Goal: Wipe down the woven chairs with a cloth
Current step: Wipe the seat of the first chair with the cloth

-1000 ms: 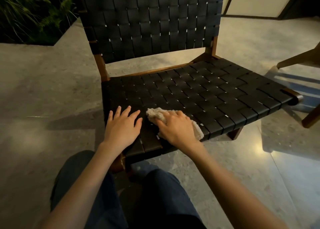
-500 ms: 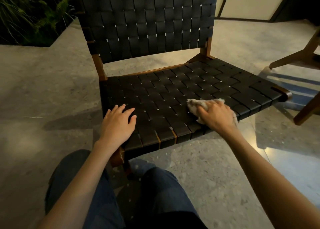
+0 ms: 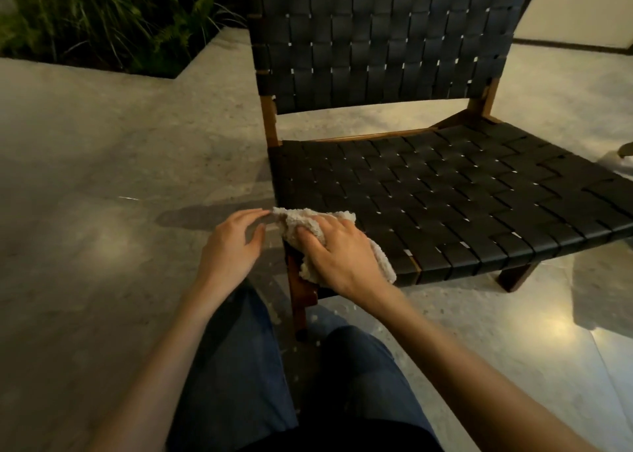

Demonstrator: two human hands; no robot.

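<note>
- The right hand is pressing the cloth onto the front left corner of the woven seat of the chair. Its fingers are spreading wide on top of the cloth.
- The left hand is hanging just beside that corner, over the floor. Its fingers are bending a little and the tips are reaching the cloth's edge (I cannot tell if they are pinching it or only touching it).
- The cloth is folding down over the corner, just above the wooden leg.
- To be doing this step well, I think the person should be keeping the palm flat and pushing down evenly. They should be following the strips so the cloth is getting into the little gaps.
- Wrapping the cloth around the edge should be cleaning the sides of the strips too. The left hand could be holding the loose end so it is not bunching up.
- Half a second ago the right hand and cloth were wiping the front edge over toward the right side. Now they are sitting at the left corner.
- Back then the left hand was lying flat on that same corner. Now it is off the seat and beside it, making room for the cloth.
</note>
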